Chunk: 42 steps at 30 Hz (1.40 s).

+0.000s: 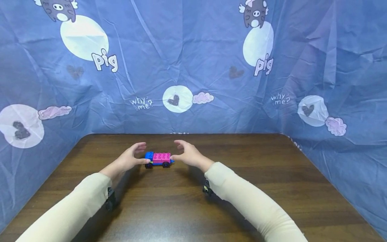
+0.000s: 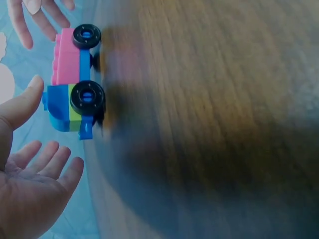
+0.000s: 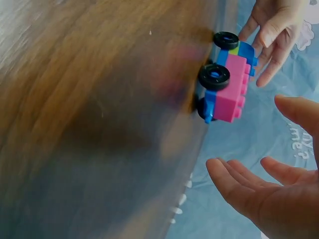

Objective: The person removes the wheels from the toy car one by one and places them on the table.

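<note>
A toy truck [image 1: 161, 157] of building blocks stands on its black wheels on the wooden table, with a blue cab at the left and pink studded blocks behind it. In the left wrist view the truck [image 2: 68, 64] shows a lime green piece under the cab. My left hand [image 1: 129, 157] is beside the cab, thumb and fingers spread apart. Off the truck's rear end is my right hand [image 1: 189, 154], its fingers relaxed and parted from the thumb. The right wrist view shows a gap between the right hand [image 3: 279, 194] and the truck [image 3: 230, 89].
The brown wooden table [image 1: 169, 205] has rounded far corners. A blue printed cloth [image 1: 181, 67] hangs behind it and along both sides. Each cream sleeve has a small black device at the wrist, such as the right one [image 1: 207, 188].
</note>
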Tool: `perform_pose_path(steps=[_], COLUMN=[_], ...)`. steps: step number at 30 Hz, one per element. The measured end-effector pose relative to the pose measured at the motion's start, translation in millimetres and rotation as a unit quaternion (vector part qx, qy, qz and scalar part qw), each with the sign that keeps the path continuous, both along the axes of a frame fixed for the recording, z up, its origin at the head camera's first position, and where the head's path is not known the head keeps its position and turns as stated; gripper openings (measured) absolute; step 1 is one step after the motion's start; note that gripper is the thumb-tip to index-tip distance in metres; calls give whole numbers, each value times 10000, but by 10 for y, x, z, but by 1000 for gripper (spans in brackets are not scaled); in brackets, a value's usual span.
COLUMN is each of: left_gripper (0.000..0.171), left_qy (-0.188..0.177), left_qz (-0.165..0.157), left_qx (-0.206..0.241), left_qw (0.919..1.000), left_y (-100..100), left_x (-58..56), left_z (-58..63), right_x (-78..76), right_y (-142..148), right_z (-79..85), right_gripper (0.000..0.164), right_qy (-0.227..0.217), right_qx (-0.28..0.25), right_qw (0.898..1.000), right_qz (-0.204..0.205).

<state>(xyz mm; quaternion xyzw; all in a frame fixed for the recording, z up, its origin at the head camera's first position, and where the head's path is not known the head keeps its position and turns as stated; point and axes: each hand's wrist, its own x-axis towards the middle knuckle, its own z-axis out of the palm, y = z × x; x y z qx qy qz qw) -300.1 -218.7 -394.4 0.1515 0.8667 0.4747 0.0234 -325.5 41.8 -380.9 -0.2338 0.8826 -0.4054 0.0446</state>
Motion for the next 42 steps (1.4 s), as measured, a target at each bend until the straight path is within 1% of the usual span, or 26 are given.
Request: perform_pose_path(steps=[4, 9, 12, 14, 16, 19, 22, 25, 28, 34, 42], left_gripper=[74, 73, 68, 63, 59, 54, 51, 49, 47, 44, 46], left_qy=[-168, -415, -480, -488, -494, -573, -659, -669, -634, -543, -684], left_qz=[58, 104, 151, 204, 265, 376, 484, 527, 577, 640, 645], left_qx=[126, 228, 133, -23, -153, -270, -288, -258, -189, -138, 113], left_qw=[9998, 9988, 9986, 9986, 9983, 9973, 9962, 9960, 9961, 9964, 9955], left_y=[-12, -22, -32, -36, -33, -12, 6, 9, 10, 5, 6], left_x=[-36, -75, -99, -101, -101, -97, -105, -122, -133, -143, -130], left_z=[-44, -84, -114, -134, -149, -154, -148, -151, -154, -161, -106], right_x=[-11, -40, -48, -38, -32, -35, -50, -68, -82, -97, -76], right_y=[-77, -158, -209, -245, -278, -322, -361, -391, -403, -403, -360], right_z=[-43, -94, -115, -110, -103, -95, -112, -144, -164, -174, -85], right_gripper=[68, 67, 67, 67, 66, 62, 54, 44, 36, 30, 28], right_qy=[-259, -671, -1107, -1409, -1611, -1566, -1306, -1041, -933, -943, -1120], right_qx=[57, 71, -178, -406, -546, -431, -179, -13, 44, 42, -221], right_qw=[9996, 9977, 9936, 9890, 9852, 9863, 9904, 9926, 9929, 9924, 9909], right_qz=[28, -96, -148, -179, -199, -283, -420, -619, -735, -787, -714])
